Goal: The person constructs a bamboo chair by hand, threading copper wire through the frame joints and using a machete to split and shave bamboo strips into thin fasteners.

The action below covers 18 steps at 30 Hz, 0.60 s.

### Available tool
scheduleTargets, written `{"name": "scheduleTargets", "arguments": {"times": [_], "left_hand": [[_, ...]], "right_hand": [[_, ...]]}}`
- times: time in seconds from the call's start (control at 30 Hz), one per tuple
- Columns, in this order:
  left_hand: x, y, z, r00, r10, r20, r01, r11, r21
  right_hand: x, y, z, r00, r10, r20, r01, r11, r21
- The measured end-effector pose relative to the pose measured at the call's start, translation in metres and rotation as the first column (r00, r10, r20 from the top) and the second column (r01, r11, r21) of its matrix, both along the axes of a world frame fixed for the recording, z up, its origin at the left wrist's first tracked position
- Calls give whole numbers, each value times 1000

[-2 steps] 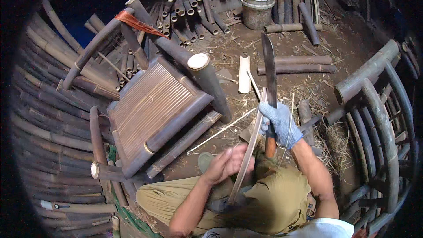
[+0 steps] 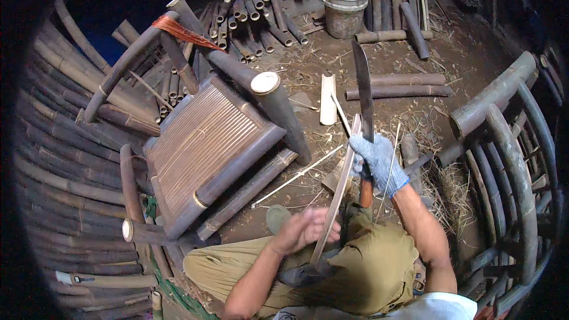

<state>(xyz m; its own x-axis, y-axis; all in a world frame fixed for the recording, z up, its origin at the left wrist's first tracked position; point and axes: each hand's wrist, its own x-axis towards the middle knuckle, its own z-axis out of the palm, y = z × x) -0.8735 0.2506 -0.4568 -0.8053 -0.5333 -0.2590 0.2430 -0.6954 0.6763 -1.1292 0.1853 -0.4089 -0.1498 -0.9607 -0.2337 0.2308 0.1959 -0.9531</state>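
My right hand (image 2: 381,163), in a blue-grey knit glove, is closed round the base of a long machete (image 2: 365,98) whose dark blade points away from me. Its wooden handle (image 2: 366,193) shows below the glove, above my knee. A split bamboo strip (image 2: 335,207) slants from the gloved fingers down to a dark pad (image 2: 305,274) on my lap. My bare left hand (image 2: 303,229) is beside the strip's lower half, fingers loosely extended with the tips behind it. Whether they touch the strip I cannot tell.
A bamboo chair (image 2: 204,148) with a slatted seat lies at left. Bamboo framework (image 2: 507,160) stands at right. Cut bamboo tubes (image 2: 255,12) and a bucket of scraps (image 2: 345,16) are at the back. A half-split piece (image 2: 328,101), bamboo lengths (image 2: 400,91) and shavings lie on the floor.
My left hand has shifted slightly left, and its fingers look less blurred and more spread. The gloved hand, machete and strip have barely moved.
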Motion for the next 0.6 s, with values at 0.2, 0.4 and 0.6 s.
{"name": "scheduleTargets", "arguments": {"times": [0.2,0.4,0.6], "left_hand": [[-6,-6,14,842,403,359,-221,864,-452],[-20,-20,18,638,664,391,-217,641,-736],[-29,21,19,581,705,406,-112,564,-818]], "right_hand": [[1,2,0,471,-269,-840,-110,927,-358],[27,36,2,210,-43,-977,-465,875,-139],[-14,2,-9,260,-136,-956,-162,970,-182]]}}
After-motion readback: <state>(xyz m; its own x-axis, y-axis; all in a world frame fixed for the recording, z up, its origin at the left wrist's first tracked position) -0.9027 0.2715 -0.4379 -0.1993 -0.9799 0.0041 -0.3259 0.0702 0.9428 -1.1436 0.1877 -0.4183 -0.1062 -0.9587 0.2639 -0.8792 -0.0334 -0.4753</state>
